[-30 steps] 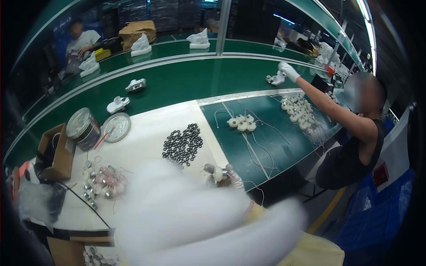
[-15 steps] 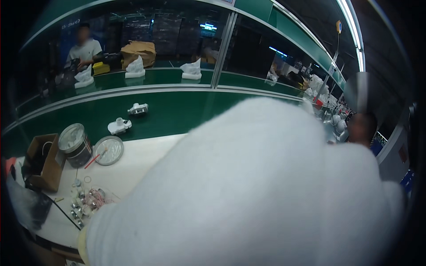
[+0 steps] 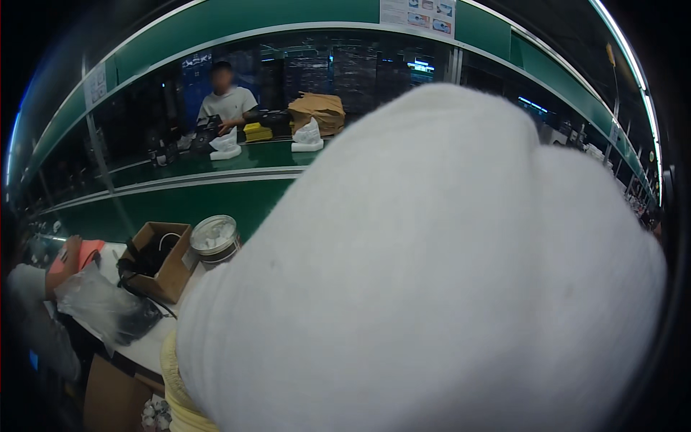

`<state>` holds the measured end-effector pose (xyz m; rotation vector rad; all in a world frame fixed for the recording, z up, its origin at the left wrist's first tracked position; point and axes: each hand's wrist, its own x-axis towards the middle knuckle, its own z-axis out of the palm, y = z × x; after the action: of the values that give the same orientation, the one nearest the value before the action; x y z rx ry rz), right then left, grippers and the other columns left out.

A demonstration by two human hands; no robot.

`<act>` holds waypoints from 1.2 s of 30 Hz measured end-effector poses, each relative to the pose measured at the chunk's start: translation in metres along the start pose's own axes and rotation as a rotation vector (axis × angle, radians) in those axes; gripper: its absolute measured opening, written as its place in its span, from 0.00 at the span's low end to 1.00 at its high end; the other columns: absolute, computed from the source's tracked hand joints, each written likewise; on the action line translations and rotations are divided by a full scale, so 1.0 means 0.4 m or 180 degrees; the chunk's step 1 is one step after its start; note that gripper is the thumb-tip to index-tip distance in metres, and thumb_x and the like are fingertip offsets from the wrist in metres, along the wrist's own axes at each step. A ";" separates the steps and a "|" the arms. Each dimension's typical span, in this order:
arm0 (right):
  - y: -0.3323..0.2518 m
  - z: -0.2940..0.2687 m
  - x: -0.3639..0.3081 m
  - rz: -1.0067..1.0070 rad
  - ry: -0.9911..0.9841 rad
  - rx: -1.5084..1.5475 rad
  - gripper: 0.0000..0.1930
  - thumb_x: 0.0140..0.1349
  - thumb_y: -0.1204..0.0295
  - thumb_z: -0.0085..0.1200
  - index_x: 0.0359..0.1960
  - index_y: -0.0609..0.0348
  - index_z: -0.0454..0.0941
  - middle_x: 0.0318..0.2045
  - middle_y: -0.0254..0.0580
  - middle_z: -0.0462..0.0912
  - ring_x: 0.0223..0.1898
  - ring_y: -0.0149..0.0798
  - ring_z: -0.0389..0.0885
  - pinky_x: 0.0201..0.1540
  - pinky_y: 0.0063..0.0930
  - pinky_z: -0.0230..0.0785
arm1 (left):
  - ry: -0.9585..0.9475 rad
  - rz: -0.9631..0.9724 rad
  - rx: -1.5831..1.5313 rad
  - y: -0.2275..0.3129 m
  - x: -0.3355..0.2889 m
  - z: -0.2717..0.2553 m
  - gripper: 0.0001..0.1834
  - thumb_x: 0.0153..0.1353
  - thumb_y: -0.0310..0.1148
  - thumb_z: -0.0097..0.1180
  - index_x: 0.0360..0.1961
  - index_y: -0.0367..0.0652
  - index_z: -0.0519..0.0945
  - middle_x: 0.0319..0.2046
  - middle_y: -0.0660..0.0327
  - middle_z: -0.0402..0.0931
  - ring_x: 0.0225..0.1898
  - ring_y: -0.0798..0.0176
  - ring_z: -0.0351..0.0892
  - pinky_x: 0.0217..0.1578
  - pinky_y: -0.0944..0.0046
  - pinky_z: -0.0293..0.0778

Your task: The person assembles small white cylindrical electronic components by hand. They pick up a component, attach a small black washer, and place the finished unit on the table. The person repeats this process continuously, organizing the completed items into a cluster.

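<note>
My left hand (image 3: 432, 252), in a white knit glove, fills the middle and right of the view, very close up. Its wrist is at the lower left, where a yellow cuff (image 3: 183, 389) shows below the glove. Only the broad back of the glove can be made out; the fingers are hidden, so I cannot tell whether they hold anything. Nearest to the wrist are a lidded tub (image 3: 214, 239) and the white worktable (image 3: 147, 353), both partly covered by the glove. My right hand is not in view.
An open cardboard box (image 3: 176, 270) with black items stands left of the tub. A clear plastic bag (image 3: 101, 306) lies at the table's left end, beside a co-worker's arm (image 3: 61, 277). Beyond the green conveyor (image 3: 173, 205), another person (image 3: 229, 104) stands near white wrapped pieces (image 3: 307, 137).
The view has swung left, so the box and tub sit further right. My gloved hand still blocks the view and now hides the loose parts and the white pieces on the near belt.
</note>
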<state>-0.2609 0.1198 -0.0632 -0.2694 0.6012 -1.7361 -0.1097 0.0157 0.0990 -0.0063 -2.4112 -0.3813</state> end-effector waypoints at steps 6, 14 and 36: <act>0.031 -0.123 0.045 -0.0661 0.0118 -0.0305 0.31 0.76 0.47 0.54 0.70 0.57 0.74 0.54 0.46 0.84 0.52 0.39 0.81 0.61 0.38 0.72 | 0.0687 0.0273 0.0483 0.022 0.029 -0.143 0.23 0.64 0.34 0.63 0.60 0.38 0.80 0.47 0.54 0.82 0.47 0.51 0.81 0.48 0.53 0.76; -0.015 -0.025 0.026 0.0281 -0.1247 0.0424 0.36 0.74 0.41 0.54 0.66 0.61 0.79 0.30 0.46 0.83 0.29 0.35 0.75 0.38 0.31 0.64 | 0.1972 -0.0118 0.1943 -0.034 0.055 -0.437 0.24 0.65 0.34 0.64 0.60 0.37 0.80 0.49 0.53 0.82 0.49 0.51 0.81 0.51 0.53 0.75; 0.087 -0.137 0.058 0.0104 -0.0760 0.0169 0.28 0.77 0.52 0.49 0.65 0.61 0.77 0.45 0.43 0.78 0.41 0.37 0.76 0.44 0.33 0.71 | 0.1701 -0.0718 0.2047 -0.025 0.006 -0.407 0.26 0.66 0.36 0.64 0.62 0.35 0.79 0.54 0.51 0.82 0.55 0.49 0.80 0.57 0.51 0.74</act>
<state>-0.2644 0.1059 -0.1308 -0.4203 0.3832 -1.6558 -0.0092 -0.0387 0.2153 0.5813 -1.9030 0.2804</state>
